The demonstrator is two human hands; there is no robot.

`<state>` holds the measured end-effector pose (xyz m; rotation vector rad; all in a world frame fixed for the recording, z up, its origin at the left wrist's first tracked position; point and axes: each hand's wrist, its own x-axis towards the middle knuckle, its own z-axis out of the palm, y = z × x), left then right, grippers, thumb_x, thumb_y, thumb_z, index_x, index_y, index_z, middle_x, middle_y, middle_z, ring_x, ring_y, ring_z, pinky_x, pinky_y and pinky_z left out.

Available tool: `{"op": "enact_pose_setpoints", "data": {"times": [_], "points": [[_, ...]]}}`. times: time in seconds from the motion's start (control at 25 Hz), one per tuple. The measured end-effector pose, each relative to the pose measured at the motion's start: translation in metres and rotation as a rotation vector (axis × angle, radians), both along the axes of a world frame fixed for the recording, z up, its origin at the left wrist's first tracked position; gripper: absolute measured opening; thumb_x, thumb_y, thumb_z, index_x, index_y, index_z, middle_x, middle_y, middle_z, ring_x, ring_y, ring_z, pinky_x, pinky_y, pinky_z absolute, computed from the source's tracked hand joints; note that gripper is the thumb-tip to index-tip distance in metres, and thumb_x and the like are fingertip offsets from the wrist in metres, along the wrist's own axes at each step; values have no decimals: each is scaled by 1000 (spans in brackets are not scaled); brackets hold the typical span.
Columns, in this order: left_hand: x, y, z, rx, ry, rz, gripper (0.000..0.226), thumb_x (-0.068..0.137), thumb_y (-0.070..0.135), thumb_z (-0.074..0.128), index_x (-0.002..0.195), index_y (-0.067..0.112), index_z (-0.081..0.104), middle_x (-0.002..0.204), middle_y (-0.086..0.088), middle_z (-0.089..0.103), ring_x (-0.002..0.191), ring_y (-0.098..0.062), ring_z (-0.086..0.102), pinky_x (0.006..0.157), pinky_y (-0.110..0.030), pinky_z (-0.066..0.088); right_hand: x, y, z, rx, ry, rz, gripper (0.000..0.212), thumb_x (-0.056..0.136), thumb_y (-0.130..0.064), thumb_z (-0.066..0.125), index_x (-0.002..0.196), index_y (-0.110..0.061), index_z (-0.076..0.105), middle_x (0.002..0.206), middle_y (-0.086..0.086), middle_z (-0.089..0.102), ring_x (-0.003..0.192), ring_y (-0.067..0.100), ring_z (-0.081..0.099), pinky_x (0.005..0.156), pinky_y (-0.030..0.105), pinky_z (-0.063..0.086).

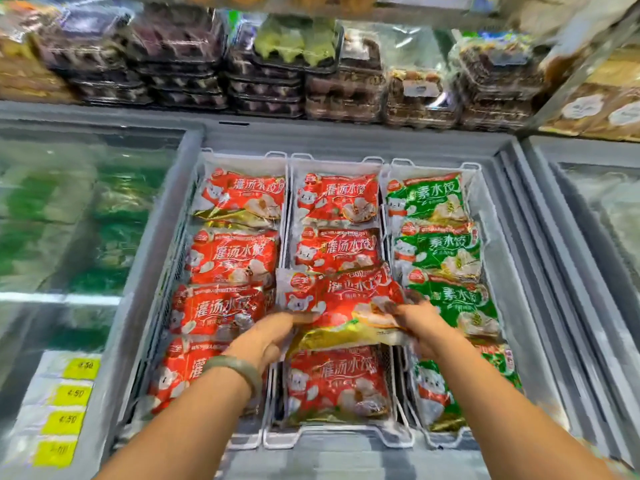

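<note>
A red dumpling bag point(341, 299) is lifted a little above the middle wire basket point(332, 439) of an open chest freezer point(349, 138). My left hand point(268, 336), with a green bangle on the wrist, grips the bag's lower left edge. My right hand point(420, 323) pinches its lower right corner. More red bags point(232, 258) fill the left and middle baskets. Green dumpling bags point(438, 251) fill the right basket.
Stacked clear trays of eggs point(415, 95) and dark pastries point(180, 46) line the shelf behind the freezer. Closed glass lids cover the left freezer point(79, 209) and the right one point(602, 216). Yellow price labels point(71, 393) sit on the near left rim.
</note>
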<state>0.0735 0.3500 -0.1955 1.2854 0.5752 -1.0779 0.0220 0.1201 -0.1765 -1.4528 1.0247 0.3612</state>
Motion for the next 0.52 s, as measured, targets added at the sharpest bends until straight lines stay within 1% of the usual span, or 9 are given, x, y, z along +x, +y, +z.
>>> {"op": "enact_pose_setpoints", "data": {"times": [0.08, 0.12, 0.16, 0.2, 0.24, 0.28, 0.32, 0.4, 0.52], "points": [[26, 4, -14, 115, -97, -61, 45, 72, 13, 79, 113, 4, 64, 90, -9, 75, 67, -18, 71, 56, -23, 56, 10, 7, -6, -23, -14, -92, 26, 86, -1, 64, 99, -18, 50, 98, 11, 62, 74, 22, 60, 59, 29, 51], [38, 3, -19, 174, -139, -109, 53, 69, 17, 81, 117, 5, 62, 101, -9, 73, 75, -17, 70, 58, -21, 54, 17, 9, -10, -36, -12, -114, 22, 87, 2, 61, 91, -18, 53, 98, 14, 61, 68, 21, 58, 55, 26, 49], [48, 2, -25, 214, -178, -153, 54, 71, 17, 79, 120, 6, 59, 108, -8, 69, 81, -17, 67, 61, -20, 53, 24, 9, -13, -61, 7, -112, 22, 87, 5, 59, 88, -17, 55, 99, 16, 61, 67, 21, 56, 55, 26, 47], [58, 0, -29, 220, -203, -177, 48, 76, 14, 75, 120, 6, 57, 110, -6, 66, 84, -17, 63, 64, -21, 51, 33, 6, -20, -99, 29, -100, 18, 88, 5, 58, 94, -11, 58, 104, 18, 62, 72, 23, 58, 58, 29, 47], [67, -3, -27, 223, -210, -195, 38, 82, 9, 69, 118, 5, 57, 108, -6, 63, 83, -17, 60, 66, -23, 49, 41, 3, -26, -144, 59, -53, 20, 88, 4, 59, 106, -4, 59, 111, 20, 63, 82, 26, 60, 63, 33, 47], [76, -6, -27, 231, -220, -208, 31, 87, 5, 63, 117, 4, 57, 103, -8, 61, 79, -17, 57, 66, -22, 48, 50, 0, -32, -176, 95, -6, 30, 88, 1, 59, 118, 0, 57, 117, 21, 63, 89, 26, 60, 67, 35, 48], [83, -10, -25, 245, -217, -235, 26, 90, 3, 59, 116, 6, 57, 100, -8, 60, 74, -15, 55, 63, -19, 47, 57, -4, -38, -195, 122, 30, 37, 87, -1, 60, 124, 0, 54, 121, 21, 63, 91, 25, 59, 69, 33, 47], [101, -19, -33, 276, -229, -269, 19, 93, 3, 53, 111, 10, 56, 96, -9, 61, 69, -12, 52, 57, -13, 46, 70, -11, -50, -242, 149, 102, 40, 86, -4, 62, 125, 0, 54, 118, 18, 64, 86, 22, 59, 69, 27, 45], [127, -31, -44, 291, -273, -273, 41, 94, -4, 46, 134, 4, 47, 94, -8, 63, 64, -10, 48, 50, -11, 43, 95, -19, -67, -254, 150, 97, 43, 83, -4, 65, 125, -3, 55, 96, 12, 65, 64, 17, 60, 53, 23, 46]]}}
